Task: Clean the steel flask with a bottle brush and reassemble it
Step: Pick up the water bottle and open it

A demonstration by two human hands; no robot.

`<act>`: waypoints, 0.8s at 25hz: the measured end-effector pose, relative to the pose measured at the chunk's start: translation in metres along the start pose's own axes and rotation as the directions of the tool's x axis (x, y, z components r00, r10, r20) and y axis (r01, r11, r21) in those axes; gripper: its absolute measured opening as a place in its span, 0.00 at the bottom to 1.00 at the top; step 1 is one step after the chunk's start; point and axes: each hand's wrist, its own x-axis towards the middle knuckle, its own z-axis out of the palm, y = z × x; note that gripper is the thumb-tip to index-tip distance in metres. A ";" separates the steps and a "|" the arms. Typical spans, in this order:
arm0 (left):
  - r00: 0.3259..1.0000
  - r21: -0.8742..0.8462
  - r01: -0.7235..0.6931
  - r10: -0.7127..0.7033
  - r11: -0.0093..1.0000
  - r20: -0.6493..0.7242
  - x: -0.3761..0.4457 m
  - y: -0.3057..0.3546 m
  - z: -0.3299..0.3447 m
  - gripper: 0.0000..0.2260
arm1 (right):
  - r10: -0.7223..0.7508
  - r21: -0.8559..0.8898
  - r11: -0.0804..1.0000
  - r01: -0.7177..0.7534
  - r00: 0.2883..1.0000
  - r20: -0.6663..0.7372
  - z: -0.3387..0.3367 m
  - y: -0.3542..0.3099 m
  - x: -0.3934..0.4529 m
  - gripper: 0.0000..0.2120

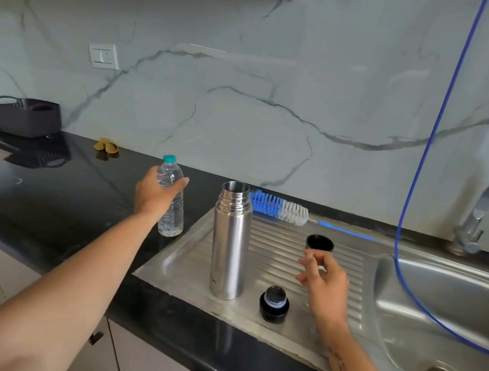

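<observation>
Legible markings: one partial brand mark only.

The steel flask (230, 241), standing upright and uncapped on the sink drainboard (275, 265), carries small dark lettering low on its body, printed sideways along the wall. Only the final letters "ON" can be read; the remainder curves out of sight. The water bottle (172, 205) shows no readable label.

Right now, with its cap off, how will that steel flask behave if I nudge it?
The steel flask stands upright, tall and narrow, so it probably tips easily. The ribbed drainboard under it may make it wobble. Its smooth round body would likely roll if it fell.
</observation>
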 end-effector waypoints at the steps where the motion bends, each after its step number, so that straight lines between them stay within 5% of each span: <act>1: 1.000 0.005 -0.029 0.029 1.000 -0.010 -0.001 0.001 -0.001 0.21 | -0.008 -0.002 1.000 0.008 1.000 0.008 0.000 0.000 0.000 0.06; 10: 0.974 -0.029 -0.226 0.225 0.974 -0.035 -0.067 0.043 -0.075 0.16 | -0.068 -0.017 0.997 0.069 0.997 0.042 -0.004 -0.005 -0.002 0.05; 16: 0.936 -0.211 -0.289 0.322 0.934 0.142 -0.153 0.104 -0.105 0.16 | -0.135 0.017 0.991 0.134 0.990 0.049 -0.022 -0.012 -0.009 0.04; 20: 0.851 -0.327 -0.305 0.410 0.894 0.328 -0.197 0.145 -0.079 0.21 | -0.131 0.120 0.985 0.121 0.988 0.081 -0.049 -0.016 -0.017 0.03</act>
